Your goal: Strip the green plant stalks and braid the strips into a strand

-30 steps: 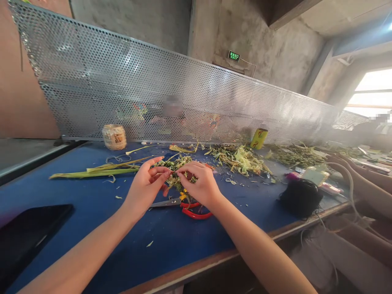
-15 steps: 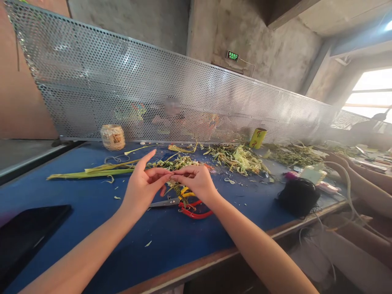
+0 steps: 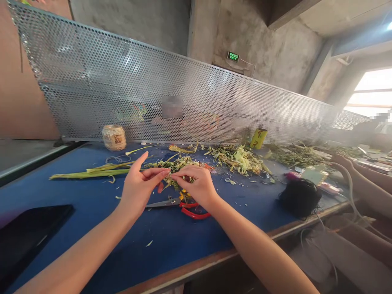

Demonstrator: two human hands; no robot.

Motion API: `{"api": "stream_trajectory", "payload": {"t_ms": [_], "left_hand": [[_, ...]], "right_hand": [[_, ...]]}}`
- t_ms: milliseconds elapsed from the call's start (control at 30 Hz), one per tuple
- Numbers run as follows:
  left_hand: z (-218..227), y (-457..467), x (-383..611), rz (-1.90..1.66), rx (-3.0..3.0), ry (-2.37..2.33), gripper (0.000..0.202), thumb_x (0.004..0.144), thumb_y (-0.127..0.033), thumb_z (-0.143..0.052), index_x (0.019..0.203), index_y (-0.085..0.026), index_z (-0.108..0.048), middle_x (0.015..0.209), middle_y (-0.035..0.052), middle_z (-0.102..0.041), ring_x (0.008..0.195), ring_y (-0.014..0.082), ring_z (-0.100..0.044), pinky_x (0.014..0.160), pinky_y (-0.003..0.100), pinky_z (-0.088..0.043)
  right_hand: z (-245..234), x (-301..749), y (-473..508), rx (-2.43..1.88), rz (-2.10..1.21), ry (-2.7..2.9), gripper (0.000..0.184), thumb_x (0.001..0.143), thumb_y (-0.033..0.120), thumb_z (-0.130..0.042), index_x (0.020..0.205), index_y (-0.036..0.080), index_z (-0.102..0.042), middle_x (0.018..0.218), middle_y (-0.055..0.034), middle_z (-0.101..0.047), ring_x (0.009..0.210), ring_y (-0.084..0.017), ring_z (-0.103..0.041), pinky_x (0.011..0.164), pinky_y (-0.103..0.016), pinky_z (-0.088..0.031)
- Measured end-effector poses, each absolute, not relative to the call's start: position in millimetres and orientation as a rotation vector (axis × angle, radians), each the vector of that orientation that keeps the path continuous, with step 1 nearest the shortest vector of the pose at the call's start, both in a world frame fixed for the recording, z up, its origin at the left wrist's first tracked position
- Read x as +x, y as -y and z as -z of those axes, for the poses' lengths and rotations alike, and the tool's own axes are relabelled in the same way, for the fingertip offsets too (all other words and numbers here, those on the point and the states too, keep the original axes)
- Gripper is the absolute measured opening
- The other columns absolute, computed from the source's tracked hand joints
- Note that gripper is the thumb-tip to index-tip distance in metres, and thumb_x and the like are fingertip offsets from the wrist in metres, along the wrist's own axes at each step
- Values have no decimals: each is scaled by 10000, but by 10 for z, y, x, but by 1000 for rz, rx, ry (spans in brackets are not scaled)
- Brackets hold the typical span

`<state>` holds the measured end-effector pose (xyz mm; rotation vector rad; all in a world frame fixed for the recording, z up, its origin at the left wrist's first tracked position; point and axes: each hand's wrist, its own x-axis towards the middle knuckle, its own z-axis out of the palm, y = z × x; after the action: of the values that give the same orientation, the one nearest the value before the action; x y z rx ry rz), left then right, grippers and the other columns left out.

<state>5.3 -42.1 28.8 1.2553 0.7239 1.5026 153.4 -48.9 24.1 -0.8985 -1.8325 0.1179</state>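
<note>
My left hand (image 3: 139,183) is raised over the blue table, thumb and fingertips pinched together and index finger pointing up. Facing it, my right hand (image 3: 197,181) pinches too, its fingertips close to the left ones. Whatever lies between the fingertips is too small to make out. Under and behind the hands is a heap of green and pale plant scraps (image 3: 180,162). Scissors with red handles (image 3: 196,213) lie below my right hand, blades pointing left. A bit of yellow shows beside their handles, partly hidden by the hand. Long green stalks (image 3: 88,175) lie to the left.
A black tablet-like slab (image 3: 33,228) lies front left. Behind stand a twine-wrapped jar (image 3: 114,138) and a yellow-green can (image 3: 258,139), before a perforated metal screen (image 3: 147,81). A black yarn ball (image 3: 300,198) sits at right, near another person's arms (image 3: 364,175).
My left hand has shifted slightly left, and the fingertips of the two hands have come a little apart. The view has moved slightly.
</note>
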Motion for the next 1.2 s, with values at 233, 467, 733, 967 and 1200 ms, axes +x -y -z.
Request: {"api": "stream_trajectory", "payload": {"t_ms": [233, 467, 733, 967, 1200], "left_hand": [[-272, 410, 61, -1461, 1250, -743, 906, 527, -191, -757, 1302, -113, -294, 647, 18, -654, 418, 70, -474, 393, 196, -365], [-256, 363, 23, -1484, 1344, -734, 775, 581, -208, -729, 1261, -147, -362, 716, 38, -668, 448, 69, -489, 446, 207, -377], [-304, 418, 43, -1450, 1434, -777, 750, 588, -221, -716, 1249, -162, -365, 702, 19, -658, 432, 81, -494, 455, 226, -396], [-315, 425, 63, -1427, 1398, -713, 836, 584, -211, -722, 1295, -151, -288, 742, 35, -661, 434, 69, -488, 446, 218, -397], [-287, 444, 48, -1289, 1330, -787, 875, 589, -260, -717, 1320, -121, -256, 741, 35, -652, 454, 73, -484, 464, 227, -381]], "right_hand": [[-310, 1608, 519, -718, 151, 2145, 144, 811, 238, -524, 775, 222, -663, 817, -4, -672, 786, -128, -573, 759, -280, -410], [-237, 1533, 410, -871, -512, 1778, 67, 751, 196, -559, 693, 183, -592, 734, -3, -605, 710, -111, -563, 641, -227, -445], [-190, 1478, 383, -886, -1015, 1517, 134, 738, 264, -538, 677, 191, -442, 589, 54, -533, 499, -82, -543, 520, -217, -439], [-217, 1473, 410, -892, -843, 1530, 93, 738, 223, -513, 682, 193, -445, 599, 43, -525, 512, -84, -533, 519, -219, -451], [-193, 1533, 424, -940, -501, 1739, 75, 778, 243, -481, 728, 187, -490, 653, 17, -540, 584, -103, -540, 555, -224, -433]]}}
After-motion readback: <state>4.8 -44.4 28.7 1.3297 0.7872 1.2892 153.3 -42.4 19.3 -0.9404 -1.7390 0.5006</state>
